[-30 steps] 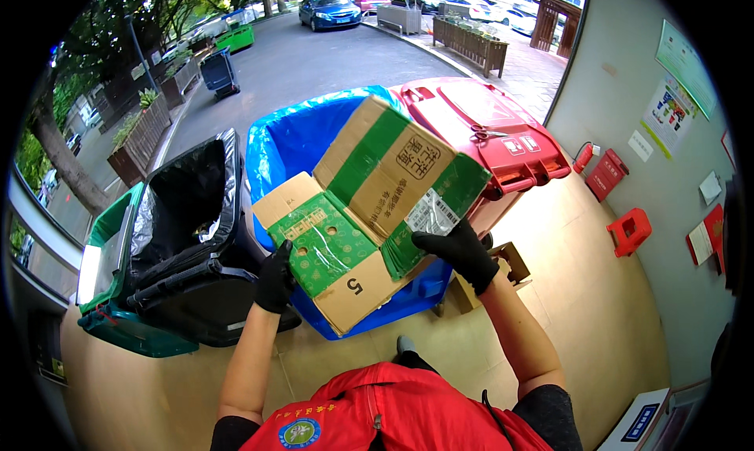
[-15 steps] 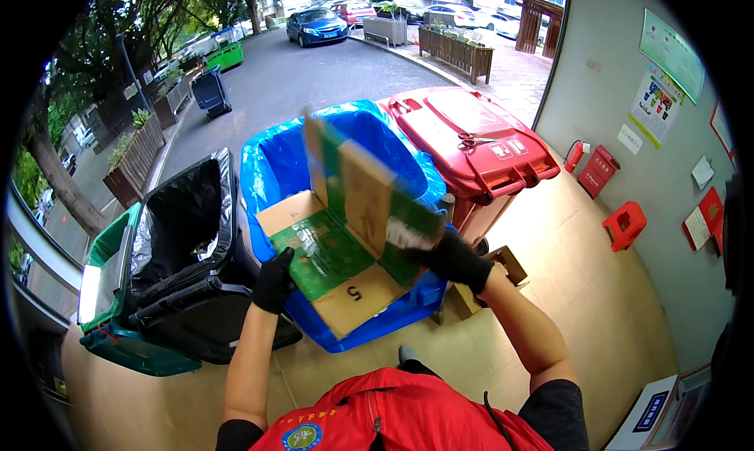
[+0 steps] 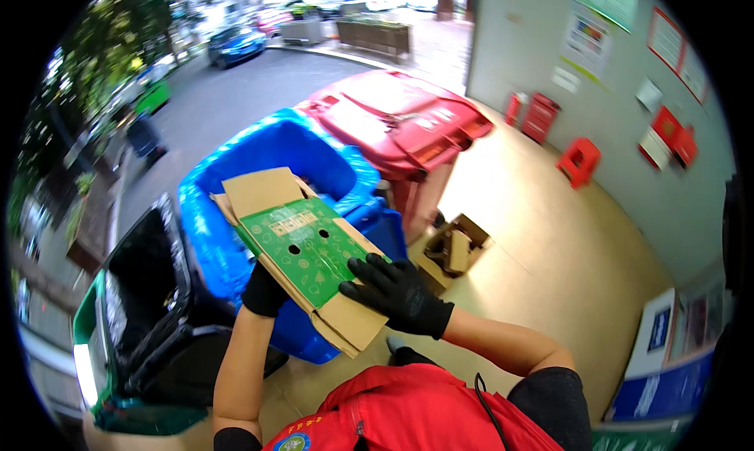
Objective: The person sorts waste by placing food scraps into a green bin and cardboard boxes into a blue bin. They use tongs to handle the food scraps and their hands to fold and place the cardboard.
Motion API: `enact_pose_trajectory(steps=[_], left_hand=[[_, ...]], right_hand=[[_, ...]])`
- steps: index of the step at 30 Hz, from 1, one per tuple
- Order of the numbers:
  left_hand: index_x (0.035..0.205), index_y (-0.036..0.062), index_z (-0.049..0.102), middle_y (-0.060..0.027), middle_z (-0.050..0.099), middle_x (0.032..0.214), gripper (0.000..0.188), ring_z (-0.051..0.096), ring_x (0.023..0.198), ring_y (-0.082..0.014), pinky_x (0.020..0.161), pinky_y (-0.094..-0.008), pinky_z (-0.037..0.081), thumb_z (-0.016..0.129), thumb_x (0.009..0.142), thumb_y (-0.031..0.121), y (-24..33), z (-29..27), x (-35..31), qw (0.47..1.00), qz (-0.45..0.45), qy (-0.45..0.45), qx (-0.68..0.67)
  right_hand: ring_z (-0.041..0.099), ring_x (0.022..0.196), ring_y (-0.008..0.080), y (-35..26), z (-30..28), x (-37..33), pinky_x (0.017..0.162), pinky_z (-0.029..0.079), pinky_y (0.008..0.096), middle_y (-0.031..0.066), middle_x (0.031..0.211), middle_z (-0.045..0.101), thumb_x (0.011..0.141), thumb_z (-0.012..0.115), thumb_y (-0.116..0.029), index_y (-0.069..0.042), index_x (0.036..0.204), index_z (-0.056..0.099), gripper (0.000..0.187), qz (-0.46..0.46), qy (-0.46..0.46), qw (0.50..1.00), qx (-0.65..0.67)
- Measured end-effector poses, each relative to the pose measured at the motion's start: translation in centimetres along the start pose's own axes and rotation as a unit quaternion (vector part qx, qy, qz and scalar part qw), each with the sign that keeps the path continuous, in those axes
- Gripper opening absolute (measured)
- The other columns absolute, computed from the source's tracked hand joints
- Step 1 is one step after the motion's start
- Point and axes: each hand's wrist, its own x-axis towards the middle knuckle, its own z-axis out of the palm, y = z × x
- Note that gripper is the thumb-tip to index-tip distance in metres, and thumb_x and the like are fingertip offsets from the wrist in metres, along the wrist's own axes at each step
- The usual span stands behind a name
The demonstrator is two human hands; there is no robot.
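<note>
A person in a red vest [image 3: 361, 408] holds a flattened green and brown cardboard box [image 3: 302, 251] just in front of the body, over the near side of a blue plastic bin. Clock directions run from this cardboard.

The black-gloved left hand [image 3: 263, 292] is under its near left edge; its fingers are hidden, so their grip cannot be told. The black-gloved right hand [image 3: 400, 294] comes in from 4 o'clock, fingers extended and slightly parted, lying on the upper face near the right edge.

At 1 o'clock, a red plastic bin with a closed lid [image 3: 408, 121] stands right beside the blue one. At 2 o'clock, farther off near the wall, are a red fire extinguisher [image 3: 514, 108], a red box [image 3: 540, 117] and a red plastic stool [image 3: 580, 164].

The blue bin, lined with a shiny blue bag [image 3: 206, 188], opens toward 12 o'clock; the cardboard blocks part of its mouth. At 8 o'clock, a black-lined bin [image 3: 177, 270] gapes, dark inside, beside a green bin [image 3: 98, 294]. At 3 o'clock, an open brown carton [image 3: 436, 278] on the floor contains brown cardboard pieces [image 3: 456, 251].
</note>
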Motion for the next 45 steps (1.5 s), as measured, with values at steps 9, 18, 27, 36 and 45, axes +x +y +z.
enact_pose_trajectory(steps=[9,18,27,36,45], left_hand=[[0.144,0.0075,0.046,-0.0155,0.067,0.121,0.057,0.072,0.085,-0.0227,0.069,-0.0327,0.060,0.052,0.101,0.044,-11.1,15.0,9.8,0.936,-0.260,-0.174,0.161],[0.128,0.0054,0.059,-0.0119,0.067,0.114,0.050,0.068,0.080,-0.0193,0.069,-0.0325,0.057,0.056,0.099,0.046,-27.6,5.4,12.8,0.840,-0.433,-0.058,0.320],[0.122,0.0062,0.061,-0.0053,0.064,0.097,0.043,0.061,0.078,-0.0164,0.069,-0.0327,0.053,0.057,0.097,0.041,-42.1,2.5,24.8,0.776,-0.503,0.055,0.377],[0.131,0.0043,0.059,-0.0171,0.067,0.117,0.062,0.063,0.108,-0.0323,0.089,-0.0416,0.051,0.059,0.090,0.051,-57.2,-4.2,35.9,0.656,-0.515,-0.020,0.551],[0.154,-0.0004,0.026,-0.0270,0.041,0.150,0.107,0.043,0.138,-0.0389,0.110,-0.0436,0.039,0.073,0.079,0.059,-64.5,-6.7,44.3,0.625,-0.490,0.028,0.607]], right_hand=[[0.071,0.097,0.0279,2.6,-6.9,-19.7,0.080,0.055,0.0382,0.0160,0.111,0.071,0.084,0.071,-0.011,-0.004,0.125,0.063,0.042,0.460,0.167,0.870,0.056],[0.069,0.090,0.0217,11.8,1.0,-38.0,0.081,0.054,0.0351,0.0128,0.103,0.072,0.083,0.072,-0.011,0.004,0.115,0.063,0.036,0.722,0.275,0.589,0.239],[0.072,0.094,0.0296,28.0,8.2,-43.4,0.082,0.055,0.0396,0.0186,0.104,0.073,0.081,0.071,-0.021,-0.001,0.121,0.064,0.045,0.778,0.122,0.558,0.263],[0.073,0.091,0.0293,36.9,11.3,-45.6,0.080,0.056,0.0398,0.0191,0.100,0.074,0.083,0.072,-0.020,0.001,0.118,0.064,0.042,0.794,0.108,0.509,0.314],[0.069,0.086,0.0181,36.9,13.3,-47.4,0.077,0.056,0.0343,0.0107,0.099,0.073,0.086,0.074,-0.011,0.003,0.114,0.066,0.032,0.824,0.168,0.398,0.366]])
